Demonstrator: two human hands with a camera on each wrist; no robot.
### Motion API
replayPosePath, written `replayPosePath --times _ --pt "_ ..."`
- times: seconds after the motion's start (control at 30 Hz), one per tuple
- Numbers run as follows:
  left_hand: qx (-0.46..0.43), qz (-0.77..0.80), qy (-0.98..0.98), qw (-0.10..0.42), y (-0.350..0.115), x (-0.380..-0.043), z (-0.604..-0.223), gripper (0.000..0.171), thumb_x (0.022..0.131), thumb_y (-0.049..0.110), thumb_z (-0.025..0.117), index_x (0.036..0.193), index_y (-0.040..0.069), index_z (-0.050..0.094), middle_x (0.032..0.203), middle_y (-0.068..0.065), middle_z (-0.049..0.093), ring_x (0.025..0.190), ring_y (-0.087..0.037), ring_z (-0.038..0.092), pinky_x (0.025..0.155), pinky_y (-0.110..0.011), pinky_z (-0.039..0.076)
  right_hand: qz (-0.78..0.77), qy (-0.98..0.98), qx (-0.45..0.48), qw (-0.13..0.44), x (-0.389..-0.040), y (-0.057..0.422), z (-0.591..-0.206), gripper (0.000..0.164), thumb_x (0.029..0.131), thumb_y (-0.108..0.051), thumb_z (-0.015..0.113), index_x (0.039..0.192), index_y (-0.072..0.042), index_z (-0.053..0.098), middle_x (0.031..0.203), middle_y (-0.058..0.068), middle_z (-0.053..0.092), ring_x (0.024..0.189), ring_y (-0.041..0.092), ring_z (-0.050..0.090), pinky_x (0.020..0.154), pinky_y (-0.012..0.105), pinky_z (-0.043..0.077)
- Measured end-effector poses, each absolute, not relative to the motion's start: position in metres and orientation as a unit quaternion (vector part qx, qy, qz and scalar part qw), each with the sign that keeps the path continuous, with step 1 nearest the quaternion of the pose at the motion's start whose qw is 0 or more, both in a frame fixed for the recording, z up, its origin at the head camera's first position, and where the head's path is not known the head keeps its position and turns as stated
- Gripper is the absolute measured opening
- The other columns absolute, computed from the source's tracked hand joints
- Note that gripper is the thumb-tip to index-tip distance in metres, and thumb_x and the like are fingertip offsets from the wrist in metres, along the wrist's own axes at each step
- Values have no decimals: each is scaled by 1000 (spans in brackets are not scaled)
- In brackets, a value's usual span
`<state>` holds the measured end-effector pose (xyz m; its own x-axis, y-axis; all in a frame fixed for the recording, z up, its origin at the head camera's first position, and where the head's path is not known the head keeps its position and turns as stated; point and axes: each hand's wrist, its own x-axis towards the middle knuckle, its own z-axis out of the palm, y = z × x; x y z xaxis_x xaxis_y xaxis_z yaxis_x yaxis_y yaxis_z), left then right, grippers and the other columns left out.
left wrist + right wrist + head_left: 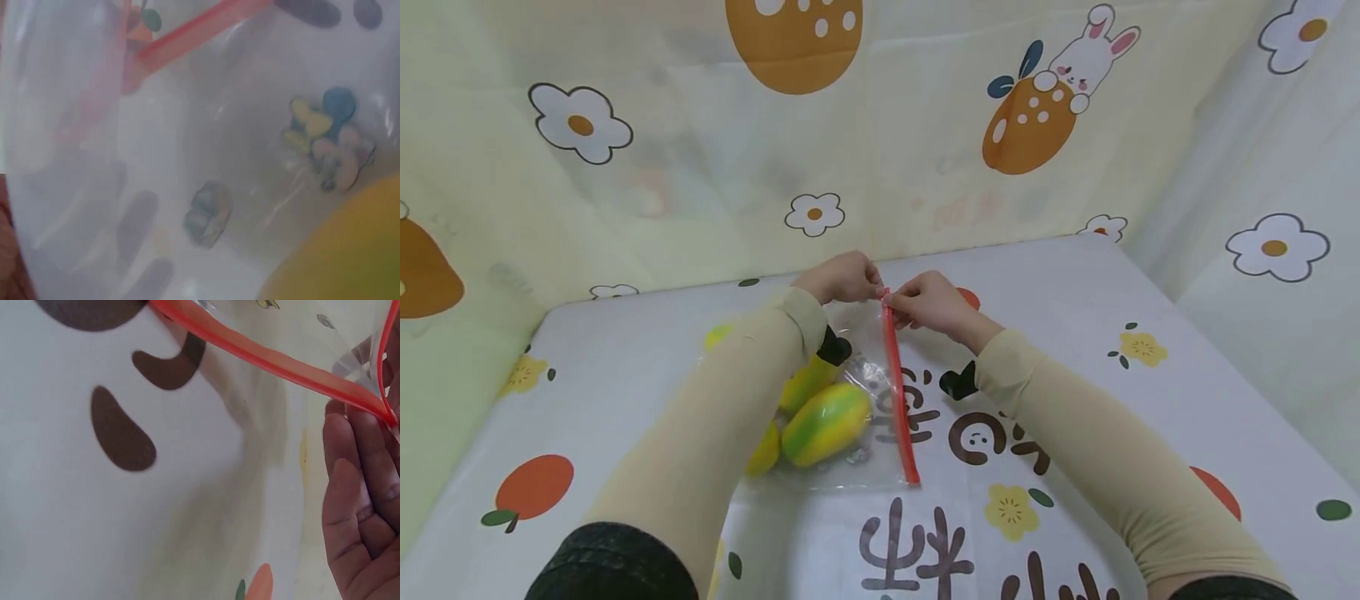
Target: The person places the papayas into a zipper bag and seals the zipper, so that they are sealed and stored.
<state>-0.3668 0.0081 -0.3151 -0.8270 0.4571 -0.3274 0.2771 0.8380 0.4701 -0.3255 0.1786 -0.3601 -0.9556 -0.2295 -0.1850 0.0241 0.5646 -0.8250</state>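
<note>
A clear zip bag (850,475) with a red zip strip (898,392) lies on the table. Inside it is a yellow-green mango-shaped fruit (827,425), with more yellow fruit partly hidden by the left sleeve. At the far end of the strip, my left hand (844,277) pinches the bag's corner. Just right of it, my right hand (934,304) holds the same end between thumb and fingers. Seen from the right wrist, two red edges (269,362) meet in a V near the right fingers (344,487). The left wrist view is blurred through the plastic.
A white printed cloth (647,400) with brown lettering, flowers and fruit covers the table. Patterned fabric (910,150) hangs behind it and at both sides. Dark wrist-camera pieces (958,382) sit beneath the cuffs.
</note>
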Motion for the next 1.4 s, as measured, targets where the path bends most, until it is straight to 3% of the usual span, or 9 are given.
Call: replayPosePath --times 0.13,0.43,0.7,1.4 --pt "176 264 926 205 7 -362 -320 21 102 14 60 113 0 72 113 -14 69 96 -22 52 87 -33 46 -468 873 -51 126 -324 177 -361 31 103 -25 61 112 1 75 97 14 77 89 22 74 79 32 59" --pt "160 290 928 168 10 -356 -327 20 98 9 59 107 -2 74 102 -10 67 85 -19 50 70 -25 40 -462 877 -42 127 -318 177 -362 31 102 -27 62 109 0 76 95 13 77 89 22 75 77 31 59" --pt "143 297 933 141 10 -354 -327 23 101 15 59 108 0 74 102 -12 71 84 -19 56 70 -25 43 -462 872 -57 154 -307 179 -365 29 100 -28 64 106 -3 78 92 10 78 90 25 75 80 33 60" --pt "143 292 937 123 4 -353 -322 26 102 15 56 104 -1 76 94 -6 68 77 -17 51 64 -24 40 -440 876 -88 176 -240 184 -366 26 98 -23 66 85 -4 76 76 7 75 75 19 71 69 31 56"
